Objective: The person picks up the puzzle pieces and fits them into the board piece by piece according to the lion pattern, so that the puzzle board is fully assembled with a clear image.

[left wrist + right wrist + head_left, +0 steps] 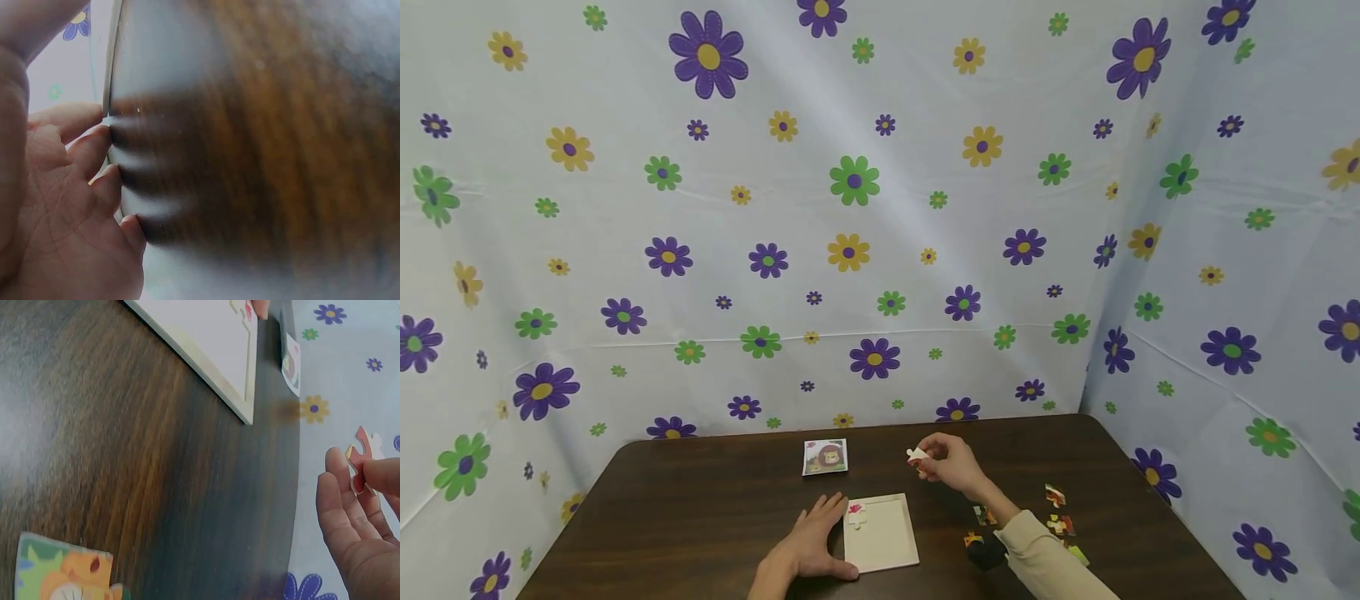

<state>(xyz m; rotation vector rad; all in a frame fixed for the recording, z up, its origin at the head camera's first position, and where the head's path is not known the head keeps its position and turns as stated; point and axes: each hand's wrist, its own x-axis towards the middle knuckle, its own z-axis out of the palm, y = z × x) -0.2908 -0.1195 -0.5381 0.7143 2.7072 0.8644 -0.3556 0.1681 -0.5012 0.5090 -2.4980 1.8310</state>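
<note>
My right hand (950,464) is raised above the table, pinching a jigsaw piece (360,464) between thumb and fingers. Red and pale colours show on the piece. My left hand (811,540) rests at the left side of a cream square puzzle tray (883,533), its thumb by the near corner and its fingers stretched along the edge. In the left wrist view the left fingertips (130,226) touch down beside the tray edge. One piece with a pink flower (856,514) lies in the tray's upper left corner.
A picture card with a lion (825,457) lies behind the tray. Several loose pieces (1061,525) are scattered on the dark wooden table (700,517), partly hidden by the right sleeve (1045,554). A flowered curtain (925,292) surrounds the table's back and sides.
</note>
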